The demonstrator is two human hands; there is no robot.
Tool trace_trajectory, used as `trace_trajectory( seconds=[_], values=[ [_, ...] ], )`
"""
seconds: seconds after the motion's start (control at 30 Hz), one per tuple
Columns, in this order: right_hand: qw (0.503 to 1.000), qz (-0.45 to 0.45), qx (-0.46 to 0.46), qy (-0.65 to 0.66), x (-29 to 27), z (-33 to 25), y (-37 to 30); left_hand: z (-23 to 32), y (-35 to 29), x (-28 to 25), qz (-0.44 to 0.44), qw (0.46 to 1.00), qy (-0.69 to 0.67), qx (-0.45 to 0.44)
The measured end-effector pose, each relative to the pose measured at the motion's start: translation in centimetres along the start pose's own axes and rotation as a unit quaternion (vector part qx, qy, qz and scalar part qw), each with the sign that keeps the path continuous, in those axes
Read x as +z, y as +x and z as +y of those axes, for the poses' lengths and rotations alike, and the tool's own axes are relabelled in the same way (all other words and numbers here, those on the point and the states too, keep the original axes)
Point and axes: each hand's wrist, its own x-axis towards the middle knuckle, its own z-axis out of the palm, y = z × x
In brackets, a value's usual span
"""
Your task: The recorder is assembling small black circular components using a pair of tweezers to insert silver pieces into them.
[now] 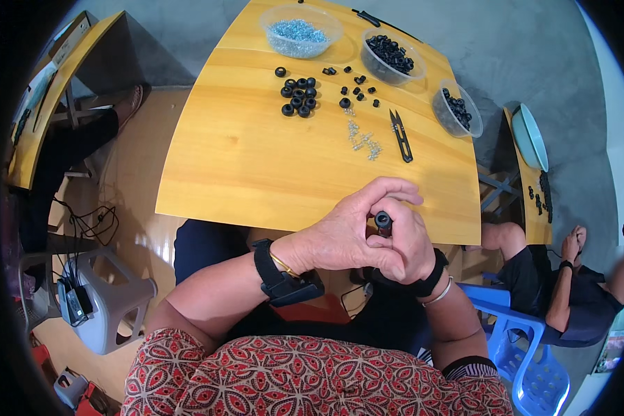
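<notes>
Both of my hands meet above the table's near edge. My right hand (pixel 410 239) is closed around a black cylindrical piece (pixel 383 220), whose end with a round hole faces up. Over and around it curls my left hand (pixel 343 232), its fingers bent across the top and its thumb pressed against the right hand. Whether the left fingers also grip the piece is hidden. Beyond the hands, black thread snips (pixel 401 137) lie on the table, beside a scatter of small clear pieces (pixel 362 141). Black round rings (pixel 299 96) sit in a cluster farther left.
Along the table's (pixel 256 166) far side stand a tub of light-blue pieces (pixel 297 31), a tub of black pieces (pixel 392 55) and another tub (pixel 457 111) at the right. A blue plastic chair (pixel 520 326) stands right; a grey stool (pixel 107 298) left. Another person (pixel 579 298) sits at right.
</notes>
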Motion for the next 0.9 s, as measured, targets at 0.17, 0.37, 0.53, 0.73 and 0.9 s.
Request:
trace_trajectory(
  seconds=[0.17,0.37,0.53,0.73,0.9],
  values=[
    [0.999,-0.038,0.033,0.016,-0.7,-0.9,0.0,1.0,-0.3,0.8,0.025,0.999,0.027,-0.006],
    [0.998,0.015,-0.059,0.027,-1.1,-2.2,-0.5,1.6,-0.6,1.9,0.042,0.993,0.059,0.09],
    [0.995,-0.011,-0.081,0.047,-1.2,-2.0,-0.6,1.6,-0.5,2.0,0.036,0.991,0.048,0.121],
    [0.993,-0.012,-0.098,0.057,-0.9,-1.0,-0.3,0.3,-0.3,2.3,0.084,0.982,-0.012,0.17],
    [0.996,-0.008,-0.08,0.04,-0.6,-0.6,0.0,1.0,-0.3,1.2,0.056,0.993,0.043,0.097]
  ],
)
